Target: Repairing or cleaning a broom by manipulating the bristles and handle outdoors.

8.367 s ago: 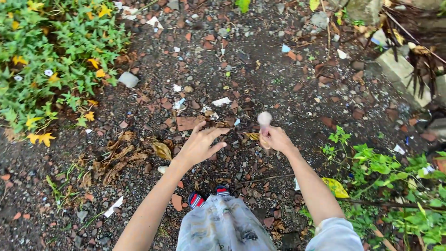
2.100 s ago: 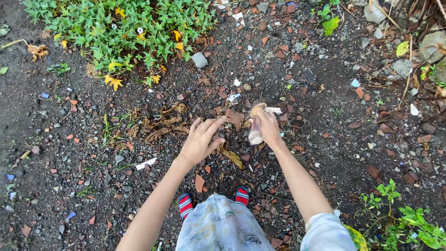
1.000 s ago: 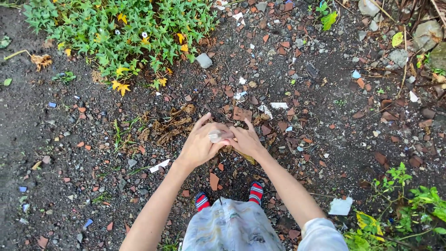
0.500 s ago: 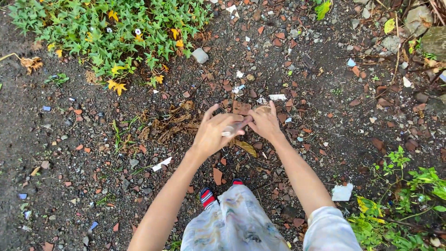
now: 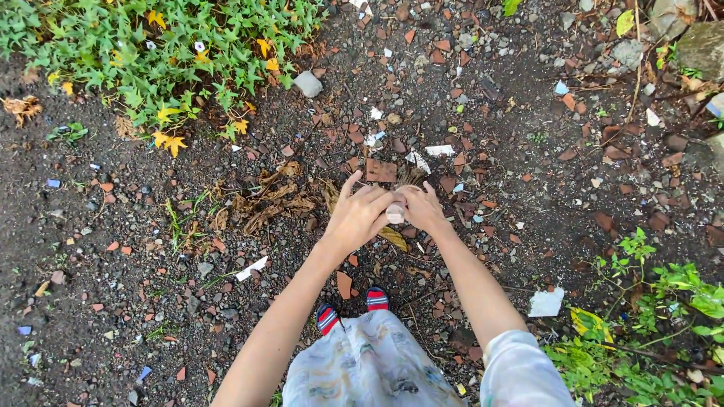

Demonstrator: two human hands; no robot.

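My left hand [image 5: 360, 217] and my right hand [image 5: 424, 209] meet in front of me over dark, stony ground. Between them they grip a pale, round-ended handle [image 5: 395, 213], seen end on. Just beyond the fingers, thin brown bristle-like fibres [image 5: 411, 175] spread on the soil beside a flat reddish brick piece [image 5: 381, 170]. The rest of the handle is hidden under my hands. A yellow-brown dry leaf [image 5: 394, 238] lies just below them. My feet in red and blue striped footwear [image 5: 326, 316] stand close behind.
Green plants with yellow leaves [image 5: 151, 53] fill the upper left, with a grey stone [image 5: 308, 83] at their edge. Dry brown leaves [image 5: 264, 203] lie left of my hands. A white paper scrap [image 5: 547, 303] and more plants [image 5: 664, 301] are at the right; rocks [image 5: 705, 45] sit top right.
Over the last second my hands stayed together on the handle and shifted slightly forward. Two seconds ago only the right hand held it and the left hand was open beside it.
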